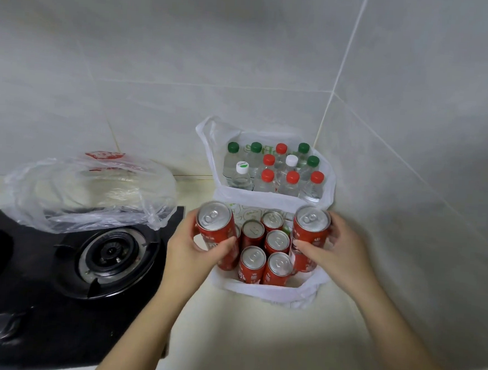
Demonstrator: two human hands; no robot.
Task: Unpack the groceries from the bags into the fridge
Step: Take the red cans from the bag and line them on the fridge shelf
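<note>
A white plastic bag [270,292] stands on the counter in the corner with several red soda cans [277,240] upright in it. My left hand [193,252] grips one red can [215,226] at the bag's left side, lifted above the others. My right hand [338,249] grips another red can [310,227] at the bag's right side, also raised. Behind it a second white bag [211,133] holds several small water bottles [266,180] with green, red and white caps. The fridge is out of view.
A black gas hob [111,255] with a burner lies to the left. A crumpled clear plastic bag [89,191] sits on its far edge. Grey tiled walls [413,139] close in behind and to the right. The cream counter [255,330] runs toward me.
</note>
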